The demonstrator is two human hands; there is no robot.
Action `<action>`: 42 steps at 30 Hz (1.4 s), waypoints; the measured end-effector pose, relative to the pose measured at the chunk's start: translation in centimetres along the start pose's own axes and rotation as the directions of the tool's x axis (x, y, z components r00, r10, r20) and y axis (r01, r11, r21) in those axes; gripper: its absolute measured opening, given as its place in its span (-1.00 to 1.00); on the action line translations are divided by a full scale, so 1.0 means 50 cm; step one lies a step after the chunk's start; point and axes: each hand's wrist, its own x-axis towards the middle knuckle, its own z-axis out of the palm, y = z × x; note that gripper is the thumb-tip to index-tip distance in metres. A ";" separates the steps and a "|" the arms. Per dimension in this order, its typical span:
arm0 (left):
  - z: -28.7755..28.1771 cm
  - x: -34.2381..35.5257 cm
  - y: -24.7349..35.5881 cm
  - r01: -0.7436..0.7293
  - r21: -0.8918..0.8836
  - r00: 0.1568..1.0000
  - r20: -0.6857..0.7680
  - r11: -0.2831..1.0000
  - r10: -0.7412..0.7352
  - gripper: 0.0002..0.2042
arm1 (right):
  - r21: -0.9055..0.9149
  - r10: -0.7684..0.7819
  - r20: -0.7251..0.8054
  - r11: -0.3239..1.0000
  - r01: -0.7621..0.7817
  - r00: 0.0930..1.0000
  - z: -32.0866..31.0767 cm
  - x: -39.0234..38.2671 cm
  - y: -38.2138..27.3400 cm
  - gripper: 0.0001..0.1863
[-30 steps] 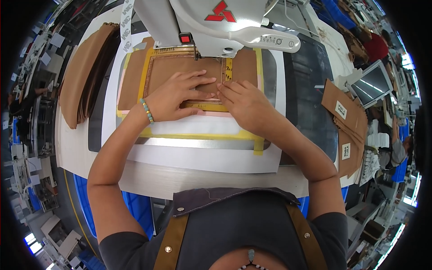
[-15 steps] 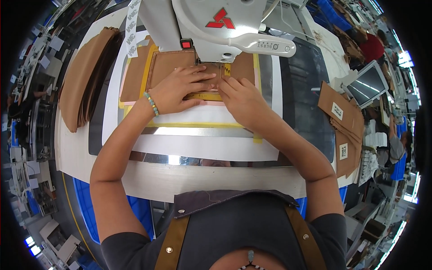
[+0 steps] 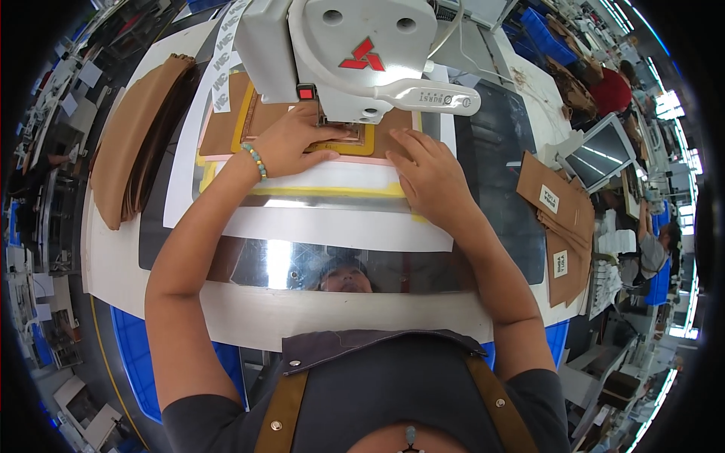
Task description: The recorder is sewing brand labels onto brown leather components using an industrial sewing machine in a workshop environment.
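A brown flat panel with a yellow-edged frame lies on a white sheet under a white sewing machine head. My left hand, with a beaded bracelet at the wrist, lies flat on the panel and frame, its fingertips close by the machine's foot. To the right of the frame, my right hand rests with fingers apart on the panel's right edge. Neither hand holds anything. The fingertips of my left hand are partly hidden under the machine head.
A curved stack of brown pieces stands at the left of the table. At the right lie brown panels with white labels, near a tilted screen. A shiny metal plate shows in front of the sheet. Blue bins sit below the table.
The sheet with the panel and frame has shifted away from me under the machine head, baring more of the metal plate. My right hand has moved right, away from the needle area.
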 end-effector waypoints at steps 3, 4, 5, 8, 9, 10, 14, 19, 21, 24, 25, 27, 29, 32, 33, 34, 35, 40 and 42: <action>0.011 0.006 -0.008 0.041 -0.049 0.998 -0.052 0.998 -0.043 -0.59 | 0.064 0.063 0.004 0.996 -0.063 0.998 0.009 -0.012 0.015 -0.68; 0.017 0.005 -0.012 0.074 -0.062 0.994 -0.070 0.995 -0.078 -0.61 | 0.066 0.063 0.001 0.996 -0.063 0.998 0.009 -0.011 0.017 -0.68; 0.021 0.002 -0.017 0.074 -0.058 0.995 -0.068 0.996 -0.078 -0.61 | 0.082 0.069 -0.020 0.994 -0.067 0.997 0.009 -0.010 0.019 -0.70; 0.022 -0.013 -0.032 0.000 -0.139 0.977 -0.213 0.990 -0.030 -0.70 | 0.134 0.091 -0.039 0.987 -0.085 0.995 0.008 -0.011 0.026 -0.72; 0.011 -0.023 -0.044 0.062 -0.114 0.976 -0.202 0.991 -0.085 -0.71 | 0.165 0.104 -0.036 0.982 -0.097 0.994 0.007 -0.011 0.027 -0.73; -0.004 -0.035 -0.052 0.126 -0.088 0.972 -0.191 0.988 -0.140 -0.73 | 0.172 0.108 -0.037 0.980 -0.100 0.993 0.006 -0.012 0.029 -0.73; -0.055 -0.094 -0.072 0.490 -0.094 0.854 -0.147 0.866 -0.499 -0.74 | 0.234 0.136 -0.034 0.964 -0.125 0.990 0.004 -0.019 0.036 -0.75; -0.035 -0.171 -0.194 0.535 0.092 0.797 -0.384 0.840 -0.466 -0.67 | 0.274 0.108 -0.058 0.958 -0.088 0.992 -0.014 -0.020 0.031 -0.76; -0.028 -0.204 -0.231 0.560 0.146 0.788 -0.397 0.816 -0.470 -0.66 | 0.392 0.169 -0.062 0.910 -0.131 0.984 -0.046 -0.009 0.011 -0.76; -0.022 -0.217 -0.251 0.579 0.114 0.767 -0.412 0.808 -0.491 -0.63 | 0.390 0.156 -0.062 0.913 -0.120 0.986 -0.073 -0.007 0.006 -0.76; -0.021 -0.214 -0.255 0.563 0.131 0.782 -0.405 0.816 -0.474 -0.61 | 0.387 0.161 -0.061 0.914 -0.125 0.985 -0.073 -0.011 0.006 -0.76; -0.022 -0.211 -0.260 0.543 0.147 0.798 -0.397 0.827 -0.454 -0.59 | 0.402 0.054 0.043 0.913 -0.067 0.998 -0.068 -0.017 0.005 -0.73; -0.022 -0.208 -0.259 0.559 0.159 0.797 -0.375 0.814 -0.474 -0.57 | 0.379 -0.029 0.030 0.925 0.015 0.999 -0.050 -0.007 -0.009 -0.72; -0.022 -0.206 -0.250 0.597 0.127 0.777 -0.337 0.792 -0.532 -0.56 | 0.327 -0.139 0.067 0.939 0.109 0.988 -0.003 0.024 -0.044 -0.66; -0.021 -0.204 -0.245 0.591 0.125 0.781 -0.336 0.797 -0.527 -0.56 | 0.297 -0.160 0.116 0.947 0.119 0.980 0.015 0.032 -0.055 -0.62; -0.018 -0.199 -0.238 0.586 0.152 0.789 -0.328 0.796 -0.519 -0.56 | 0.289 -0.153 0.120 0.951 0.113 0.981 0.034 0.039 -0.064 -0.62; -0.016 -0.189 -0.231 0.578 0.178 0.800 -0.319 0.797 -0.509 -0.56 | 0.243 -0.174 0.096 0.959 0.146 0.980 0.049 0.043 -0.072 -0.62; 0.003 -0.163 -0.216 0.469 0.216 0.873 -0.264 0.856 -0.411 -0.60 | 0.206 -0.202 0.106 0.962 0.178 0.974 0.048 0.022 -0.077 -0.61; 0.010 -0.131 -0.184 0.422 0.153 0.881 -0.303 0.894 -0.364 -0.63 | 0.123 -0.167 0.140 0.981 0.151 0.976 0.035 0.007 -0.064 -0.60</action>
